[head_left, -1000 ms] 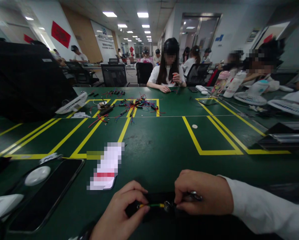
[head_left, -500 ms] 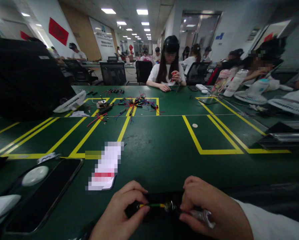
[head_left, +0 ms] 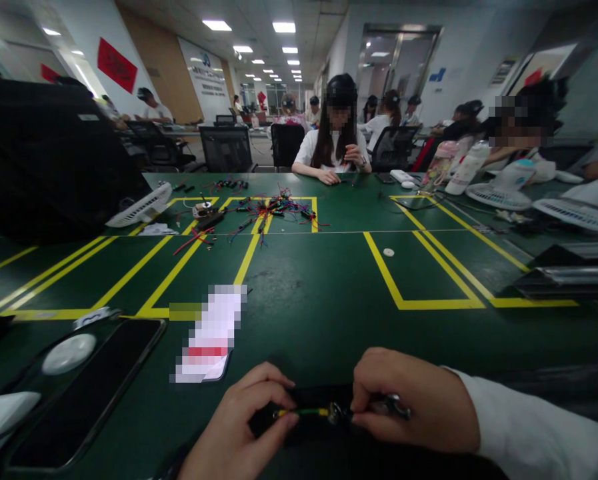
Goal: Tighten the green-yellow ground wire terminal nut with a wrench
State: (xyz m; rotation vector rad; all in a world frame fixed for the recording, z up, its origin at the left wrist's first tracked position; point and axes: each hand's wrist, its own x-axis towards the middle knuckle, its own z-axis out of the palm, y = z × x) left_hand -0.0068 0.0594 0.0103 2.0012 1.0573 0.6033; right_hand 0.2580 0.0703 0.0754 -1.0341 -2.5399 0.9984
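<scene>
A: State the location of the workpiece.
B: The green-and-yellow wire lies at the lower centre of the frame, roughly level. Its right end meets a metal fitting, apparently a threaded part with washers; fine detail is too small to confirm.

A: State the condition of each grip.
B: Left hand: thumb and forefinger pinch the wire near its left end. Right hand: fingers closed around a wrench, mostly hidden by the palm, with fingertips just beside the fitting. Whether they also grasp a part of the fitting cannot be determined.

A: Report progress.
B: The wire appears to be seated at the fitting, so placement is judged complete. Fastening is judged to be in hand. Whether the joint is tight cannot be read from this view; final tightening and release of both hands are judged to remain.

A: List the surroundings.
B: The green counter extends beyond the hands. A dark-screened smartphone lies at lower left, and a small white disc right of centre. A tangle of wired components occupies the upper middle, left of centre. Behind it, at upper centre, a co-worker sits at the far edge.
</scene>
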